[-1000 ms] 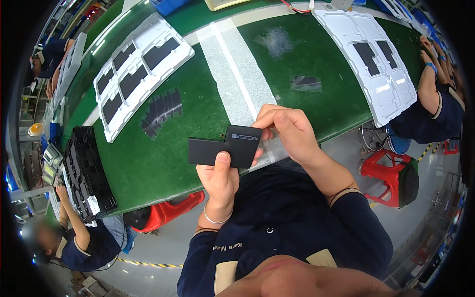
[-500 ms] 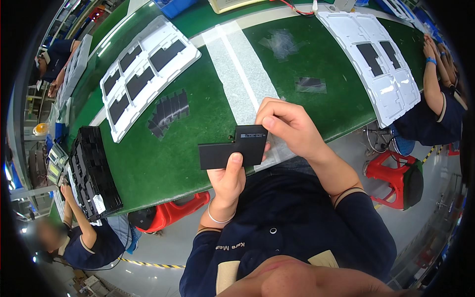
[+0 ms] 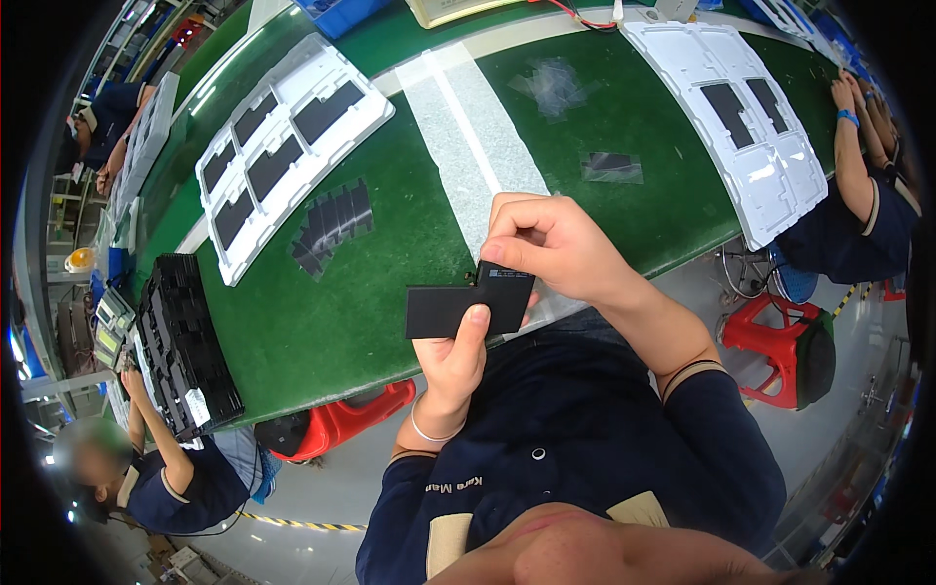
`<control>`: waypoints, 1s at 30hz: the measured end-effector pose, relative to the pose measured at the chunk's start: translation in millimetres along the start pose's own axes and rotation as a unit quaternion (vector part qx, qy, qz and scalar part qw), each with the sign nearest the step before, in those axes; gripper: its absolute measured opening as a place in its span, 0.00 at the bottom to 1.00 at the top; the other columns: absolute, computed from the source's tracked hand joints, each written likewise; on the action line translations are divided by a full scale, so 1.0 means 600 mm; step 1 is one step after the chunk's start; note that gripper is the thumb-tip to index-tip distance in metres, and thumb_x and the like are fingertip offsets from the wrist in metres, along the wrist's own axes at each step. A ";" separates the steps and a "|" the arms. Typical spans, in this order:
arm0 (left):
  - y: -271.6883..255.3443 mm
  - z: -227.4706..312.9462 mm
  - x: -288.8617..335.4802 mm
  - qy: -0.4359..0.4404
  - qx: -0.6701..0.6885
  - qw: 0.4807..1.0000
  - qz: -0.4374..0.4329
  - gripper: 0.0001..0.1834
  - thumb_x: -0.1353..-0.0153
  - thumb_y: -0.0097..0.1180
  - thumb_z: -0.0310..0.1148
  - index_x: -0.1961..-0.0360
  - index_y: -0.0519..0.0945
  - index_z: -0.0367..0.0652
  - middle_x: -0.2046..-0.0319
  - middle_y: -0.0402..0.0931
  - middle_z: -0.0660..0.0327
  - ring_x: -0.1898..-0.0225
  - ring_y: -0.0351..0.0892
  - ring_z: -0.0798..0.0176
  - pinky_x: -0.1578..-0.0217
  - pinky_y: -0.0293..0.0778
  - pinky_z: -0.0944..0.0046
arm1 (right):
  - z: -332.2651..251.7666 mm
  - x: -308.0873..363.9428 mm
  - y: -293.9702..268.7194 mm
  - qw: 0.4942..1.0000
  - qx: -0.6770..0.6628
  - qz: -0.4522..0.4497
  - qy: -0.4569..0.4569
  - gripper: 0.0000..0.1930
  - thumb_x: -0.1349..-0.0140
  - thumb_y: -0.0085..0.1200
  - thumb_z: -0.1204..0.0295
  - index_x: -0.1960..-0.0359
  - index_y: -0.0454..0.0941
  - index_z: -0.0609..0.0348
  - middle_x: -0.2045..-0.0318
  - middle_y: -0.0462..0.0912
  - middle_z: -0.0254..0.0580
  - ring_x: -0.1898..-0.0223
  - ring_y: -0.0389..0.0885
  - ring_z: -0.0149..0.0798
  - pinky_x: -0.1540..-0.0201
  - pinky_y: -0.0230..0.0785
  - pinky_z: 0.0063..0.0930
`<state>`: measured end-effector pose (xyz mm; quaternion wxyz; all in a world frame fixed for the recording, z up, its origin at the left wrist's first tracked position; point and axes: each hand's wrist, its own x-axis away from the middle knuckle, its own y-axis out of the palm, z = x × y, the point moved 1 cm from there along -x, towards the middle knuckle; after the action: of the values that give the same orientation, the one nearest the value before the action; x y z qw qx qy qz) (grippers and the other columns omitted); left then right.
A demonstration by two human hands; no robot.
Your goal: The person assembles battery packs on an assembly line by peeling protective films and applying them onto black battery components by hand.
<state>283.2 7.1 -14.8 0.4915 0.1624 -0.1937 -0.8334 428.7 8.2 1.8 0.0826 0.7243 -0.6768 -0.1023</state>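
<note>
An L-shaped black battery [image 3: 439,310] is held in front of me over the near edge of the green table. My left hand [image 3: 450,369] grips it from below, thumb on its face and fingers behind. My right hand [image 3: 565,249] is closed at the battery's upper edge, thumb and bent index finger pinching near the printed end. Whether a thin film is between those fingertips I cannot make out. A small connector [image 3: 471,278] sticks out in the battery's inner corner.
White trays [image 3: 375,109] with black flat pieces stand left, and another white tray [image 3: 770,185] right. Black strips [image 3: 333,224], clear film pieces [image 3: 554,88] and a pale mat [image 3: 458,127] lie between. Stacked black trays [image 3: 185,341] are at the left edge; co-workers sit at both sides.
My right hand has shifted left and slightly down along the battery's top edge, now covering part of its printed end. The battery has moved slightly right and tilted.
</note>
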 end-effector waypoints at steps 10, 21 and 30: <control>-0.007 -0.004 -0.003 0.055 0.031 0.998 0.010 0.13 0.41 0.42 0.28 0.63 0.71 0.25 0.69 0.75 0.47 0.70 0.78 0.55 0.70 0.77 0.64 | -0.019 0.006 0.018 0.986 0.144 0.062 -0.060 0.01 0.50 0.53 0.81 0.76 0.76 0.66 0.77 0.72 0.36 0.78 0.70 0.24 0.80 0.62 0.16; -0.012 -0.008 -0.004 0.039 0.077 0.996 0.036 0.16 0.41 0.43 0.31 0.58 0.67 0.25 0.64 0.73 0.44 0.69 0.78 0.50 0.71 0.79 0.62 | 0.024 0.008 -0.009 0.979 0.099 0.077 -0.161 0.03 0.49 0.52 0.78 0.75 0.76 0.66 0.77 0.73 0.35 0.79 0.68 0.24 0.76 0.60 0.17; -0.015 0.008 0.005 0.052 0.015 0.998 0.016 0.12 0.42 0.43 0.28 0.66 0.72 0.25 0.70 0.76 0.47 0.72 0.78 0.57 0.70 0.75 0.64 | 0.020 0.021 -0.005 0.984 0.123 0.011 -0.130 0.05 0.49 0.51 0.80 0.81 0.70 0.63 0.78 0.68 0.35 0.79 0.68 0.25 0.78 0.58 0.16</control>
<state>272.6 9.0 -15.1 0.5119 0.2099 -0.1833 -0.8126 429.2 -4.2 -11.0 -0.0948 0.7022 -0.6970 -0.1102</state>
